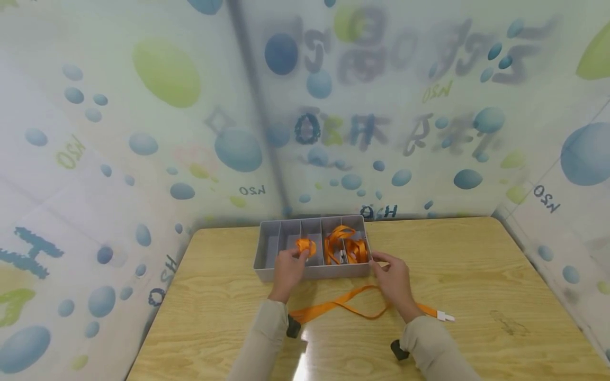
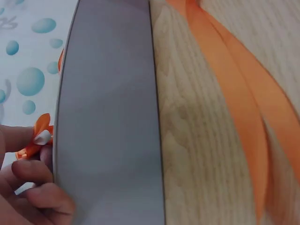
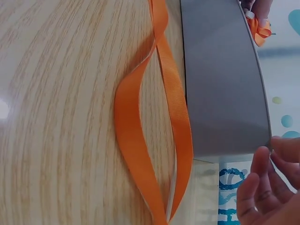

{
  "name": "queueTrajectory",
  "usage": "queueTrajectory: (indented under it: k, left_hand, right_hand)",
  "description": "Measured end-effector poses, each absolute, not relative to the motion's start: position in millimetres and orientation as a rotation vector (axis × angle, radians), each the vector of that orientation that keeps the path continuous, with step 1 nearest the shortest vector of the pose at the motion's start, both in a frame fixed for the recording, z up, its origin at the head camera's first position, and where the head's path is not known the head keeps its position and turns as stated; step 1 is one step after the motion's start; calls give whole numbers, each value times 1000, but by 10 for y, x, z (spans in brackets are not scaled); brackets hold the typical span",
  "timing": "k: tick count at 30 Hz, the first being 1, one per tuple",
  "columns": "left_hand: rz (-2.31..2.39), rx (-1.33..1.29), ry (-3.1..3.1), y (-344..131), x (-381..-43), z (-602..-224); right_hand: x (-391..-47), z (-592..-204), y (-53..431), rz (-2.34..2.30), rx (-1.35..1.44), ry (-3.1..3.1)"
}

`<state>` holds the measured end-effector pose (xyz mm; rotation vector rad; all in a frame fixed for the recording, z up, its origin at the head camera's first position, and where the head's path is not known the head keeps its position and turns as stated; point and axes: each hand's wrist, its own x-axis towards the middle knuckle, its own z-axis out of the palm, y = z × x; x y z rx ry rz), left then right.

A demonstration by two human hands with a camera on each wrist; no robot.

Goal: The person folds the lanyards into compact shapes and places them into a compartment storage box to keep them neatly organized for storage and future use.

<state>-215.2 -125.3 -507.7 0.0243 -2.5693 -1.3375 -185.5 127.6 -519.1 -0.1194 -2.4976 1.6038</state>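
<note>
My left hand [image 1: 288, 270] pinches a folded orange lanyard [image 1: 306, 245] between thumb and finger, over a middle compartment of the grey divided tray [image 1: 314, 272]. A small white piece of that lanyard shows at the fingertips in the left wrist view. My right hand [image 1: 394, 278] pinches the rim at the tray's front right corner; in the right wrist view its thumb and fingers [image 3: 263, 187] meet at that corner. More coiled orange lanyards [image 1: 357, 251] lie in the two right-hand compartments. Another lanyard [image 1: 318, 311] lies loosely stretched on the table in front of the tray.
The wooden table [image 1: 214, 328] has the tray near its back edge. A bubble-patterned curtain wall [image 1: 333, 174] stands close behind and at both sides. The loose lanyard's white clip [image 1: 444, 316] lies right of my right forearm.
</note>
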Motion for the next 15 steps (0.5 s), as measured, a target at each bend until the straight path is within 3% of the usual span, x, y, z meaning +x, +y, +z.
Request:
queueTrajectory:
  k: [15]
  left_hand:
    - [-1126, 165, -2883, -1216, -2185, -4970]
  right_hand:
    - [-1874, -5274, 1266, 1576, -157, -2478]
